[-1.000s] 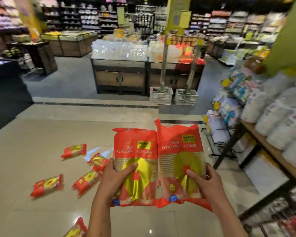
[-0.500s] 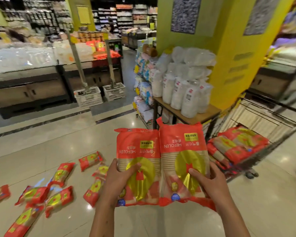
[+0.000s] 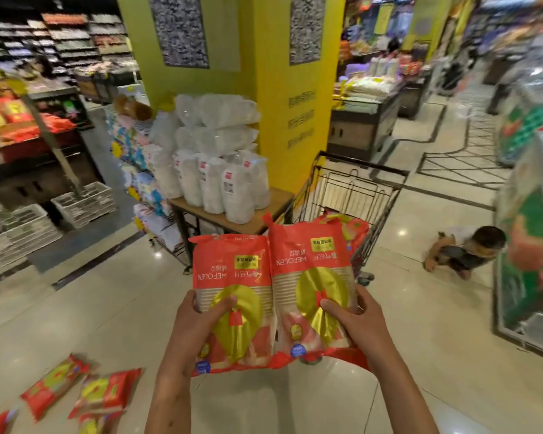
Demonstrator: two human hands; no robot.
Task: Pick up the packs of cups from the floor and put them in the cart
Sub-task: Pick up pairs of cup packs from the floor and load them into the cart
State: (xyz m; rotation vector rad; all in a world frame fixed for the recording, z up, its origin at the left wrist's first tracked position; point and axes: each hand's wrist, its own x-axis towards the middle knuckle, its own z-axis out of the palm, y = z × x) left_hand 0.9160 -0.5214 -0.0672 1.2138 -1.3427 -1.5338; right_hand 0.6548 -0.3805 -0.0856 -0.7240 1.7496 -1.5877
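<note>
Fingers of the left hand point(image 3: 198, 321) gripped one red pack of cups point(image 3: 232, 296), while the right hand point(image 3: 355, 321) clasped a second pack point(image 3: 311, 277) touching it. Other packs point(image 3: 79, 389) lay on the floor point(image 3: 76, 308) at lower left. Beyond the held packs stood the wire cart point(image 3: 351, 189), red packs inside.

I see two packs of cups point(image 3: 273, 292) in red wrapping with gold discs and yellow labels. The packs on the floor point(image 3: 85, 393) show the same red and gold. The floor point(image 3: 76, 308) is glossy beige tile, the pillar point(image 3: 282, 89) yellow-green, the cart point(image 3: 351, 189) dark wire.
</note>
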